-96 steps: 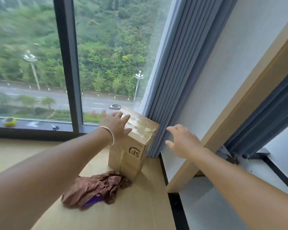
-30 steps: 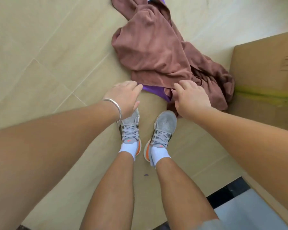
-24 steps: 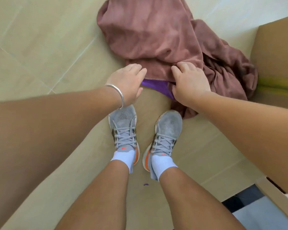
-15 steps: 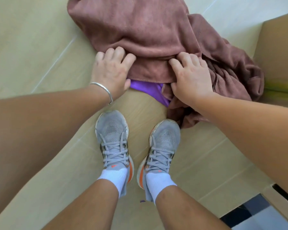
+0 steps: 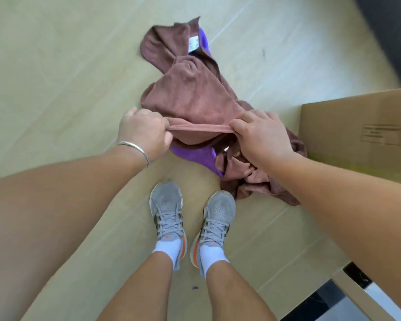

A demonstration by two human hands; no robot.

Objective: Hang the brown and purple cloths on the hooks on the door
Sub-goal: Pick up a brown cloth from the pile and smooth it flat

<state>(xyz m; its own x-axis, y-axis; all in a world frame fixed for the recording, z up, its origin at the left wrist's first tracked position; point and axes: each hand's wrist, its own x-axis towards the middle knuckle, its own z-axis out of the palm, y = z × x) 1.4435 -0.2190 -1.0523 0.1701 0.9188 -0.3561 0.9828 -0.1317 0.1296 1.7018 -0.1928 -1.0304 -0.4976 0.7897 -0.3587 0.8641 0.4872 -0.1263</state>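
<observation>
Both hands pinch the near hem of the brown cloth (image 5: 195, 98), which lies crumpled on the pale tiled floor (image 5: 56, 66) just ahead of the person's feet. Fingers of the left hand (image 5: 144, 133) are curled tight on one end of the hem, a silver bangle (image 5: 134, 148) circling that wrist; the right hand (image 5: 262, 135) grips the other end, so the edge is drawn into a taut band between them and raised a little off the heap. Under the brown folds lies the purple cloth (image 5: 195, 156), showing below the lifted hem and again at the far end of the pile beside a white label (image 5: 193, 44). Grey shoes (image 5: 167, 209) with white socks stand close to the pile. To the right a cardboard box (image 5: 357, 130) stands on the floor, the brown cloth bunched against its near corner.
</observation>
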